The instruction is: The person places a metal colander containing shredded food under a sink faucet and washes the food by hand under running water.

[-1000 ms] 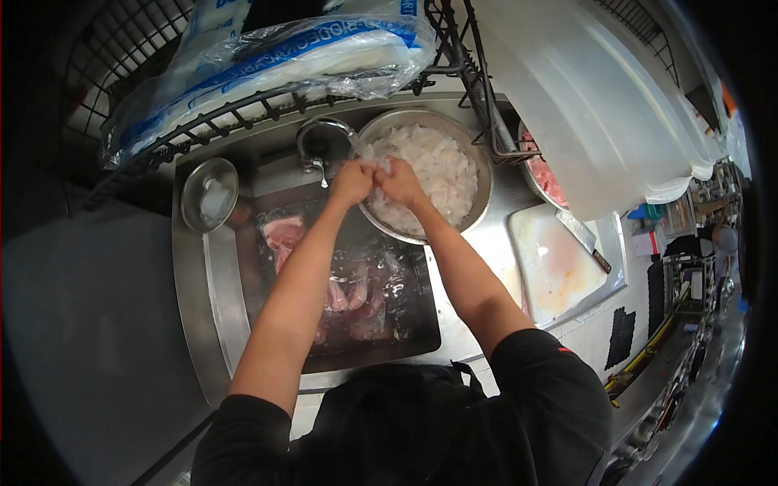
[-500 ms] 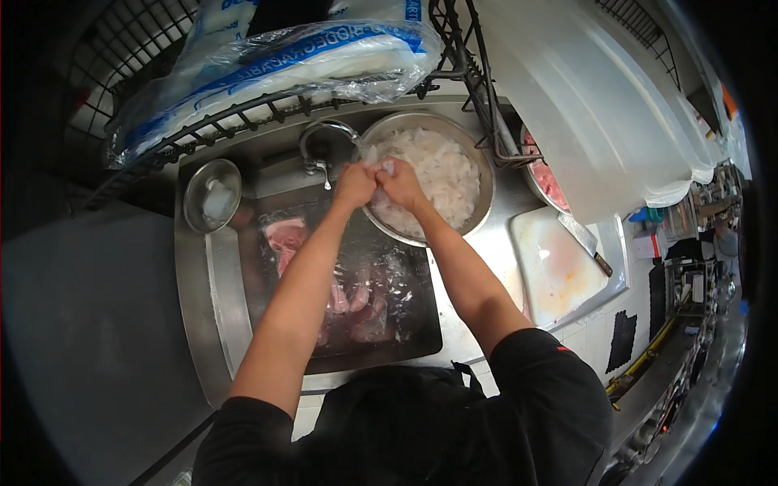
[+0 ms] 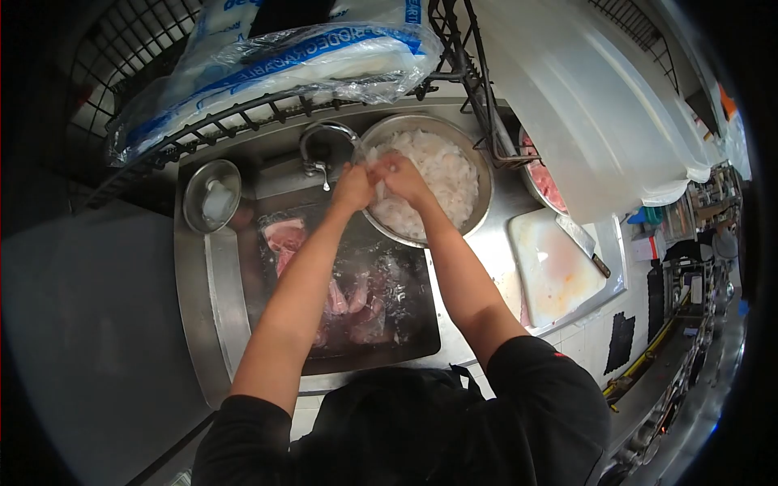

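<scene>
Both hands at the large steel bowl (image 3: pixel 485 193), which stands on the worktop (image 3: pixel 504 223) and contains a heap of white, translucent pieces (image 3: pixel 446 180). The left hand (image 3: pixel 354 188) is at the bowl's left rim, its fingers curled; the right hand (image 3: pixel 403 180) lies over the bowl's left part, likewise curled, and meets the left. Whether either hand grips a piece cannot be told, the fingers hiding their contents. Just left of the bowl, the faucet (image 3: pixel 313 167) arches toward its rim. Left of the bowl and nearer the wearer, pink meat (image 3: pixel 284 235) lies in the water-filled sink (image 3: pixel 225 287); a small metal bowl (image 3: pixel 197 188) is farther left. To the right of the large bowl, partly behind a translucent sheet (image 3: pixel 596 121), is pink-red meat (image 3: pixel 543 180) in another vessel. Right of the bowl and nearer the wearer, a knife (image 3: pixel 577 235) rests on a white cutting board (image 3: pixel 559 275).
</scene>
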The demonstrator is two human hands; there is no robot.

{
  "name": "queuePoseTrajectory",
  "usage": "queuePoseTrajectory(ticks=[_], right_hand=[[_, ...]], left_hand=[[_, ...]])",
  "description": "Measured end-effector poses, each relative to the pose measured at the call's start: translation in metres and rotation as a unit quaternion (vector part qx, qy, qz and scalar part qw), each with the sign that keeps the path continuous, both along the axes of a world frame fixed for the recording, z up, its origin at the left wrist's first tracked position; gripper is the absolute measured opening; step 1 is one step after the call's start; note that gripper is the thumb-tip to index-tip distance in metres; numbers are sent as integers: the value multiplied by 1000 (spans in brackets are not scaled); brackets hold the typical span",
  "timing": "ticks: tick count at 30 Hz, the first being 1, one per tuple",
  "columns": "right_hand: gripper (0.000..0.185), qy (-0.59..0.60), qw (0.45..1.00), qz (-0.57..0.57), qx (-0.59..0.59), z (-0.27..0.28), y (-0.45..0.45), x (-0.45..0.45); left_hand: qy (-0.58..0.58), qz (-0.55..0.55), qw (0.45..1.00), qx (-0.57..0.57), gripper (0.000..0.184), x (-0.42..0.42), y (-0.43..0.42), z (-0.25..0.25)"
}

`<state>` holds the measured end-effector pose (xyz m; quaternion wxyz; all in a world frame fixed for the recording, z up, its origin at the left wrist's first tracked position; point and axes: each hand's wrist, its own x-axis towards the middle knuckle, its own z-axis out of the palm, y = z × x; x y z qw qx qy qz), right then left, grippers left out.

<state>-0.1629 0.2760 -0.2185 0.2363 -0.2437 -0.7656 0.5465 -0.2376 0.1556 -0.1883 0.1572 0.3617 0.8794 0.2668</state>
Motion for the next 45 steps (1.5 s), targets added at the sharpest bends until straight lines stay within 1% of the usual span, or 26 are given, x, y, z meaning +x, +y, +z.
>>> queuePoseTrajectory(ticks=[2,4,6,8,9,11,15,17,18,20,23,25,28,29,30,31,32,34,36,38,39,40,41,42,44,45], right_hand=[[30,-131,979,110,-113,13,-8,-4],[32,-104,989,76,-79,10,-13,-10],[33,-80,995,43,-46,13,-18,-16],[37,-133,981,10,-138,23,-20,-18],[37,-133,981,11,-137,17,-18,-22],[33,-135,990,15,-22,-6,-13,-31],[26,-118,991,44,-37,12,-11,-17],[17,-34,990,71,-121,2,-9,-14],[17,-35,989,70,-121,-9,-6,-15],[15,18,966,103,-236,-30,1,-15],[19,-50,949,119,-286,1,0,1],[18,-35,956,128,-260,-3,2,2],[16,-20,967,145,-208,6,-3,4],[15,-18,970,154,-186,12,-5,4],[15,-19,970,155,-184,7,-3,3],[15,-46,989,144,0,1,-1,0],[18,-71,972,126,184,-4,1,-2],[18,-44,975,122,183,-9,8,2],[19,-16,975,121,184,-7,11,3],[20,-121,978,161,55,3,10,6],[20,-121,978,160,57,-1,10,5],[18,-76,989,109,62,-8,7,1],[17,-30,996,58,66,-14,4,-2],[17,-29,996,59,64,-19,4,-2],[15,-13,992,96,-77,-23,8,-5],[15,-11,992,98,-77,-15,6,-4]], left_hand=[[11,-28,999,-15,29,-5,-1,-9],[20,-64,998,-5,32,-13,0,-19],[17,-50,999,11,32,-13,0,-24],[11,-37,999,28,33,-11,0,-22],[10,-46,999,22,33,-11,1,-24],[7,-54,998,16,33,-9,-1,-23],[-20,-27,999,-20,33,-3,-5,5],[-38,-34,998,-26,32,-6,-3,1],[-42,-38,998,-19,32,-12,-1,-12],[-47,-44,998,-12,31,-19,-2,-20],[-91,-74,993,8,33,-22,-5,-18],[-152,-59,985,56,36,-21,-9,-16],[-201,-59,976,57,36,-24,-8,-17],[-201,-59,976,59,36,-22,-8,-19],[-125,-53,988,76,34,-19,-10,-23],[-47,-48,994,91,32,-18,-11,-25],[-46,-48,994,92,32,-20,-10,-27],[-45,-49,997,40,31,-19,-9,-22],[-73,-50,995,38,32,-17,-11,-8],[-104,-52,993,35,34,-12,-15,9],[-117,-58,990,47,36,-10,-16,14],[-130,-64,988,57,37,-9,-17,17],[-130,-64,988,56,37,-10,-17,13],[-129,-64,987,69,40,-11,-16,4],[-125,-62,987,81,42,-15,-16,-13],[-105,-51,988,98,44,-15,-15,-23]])
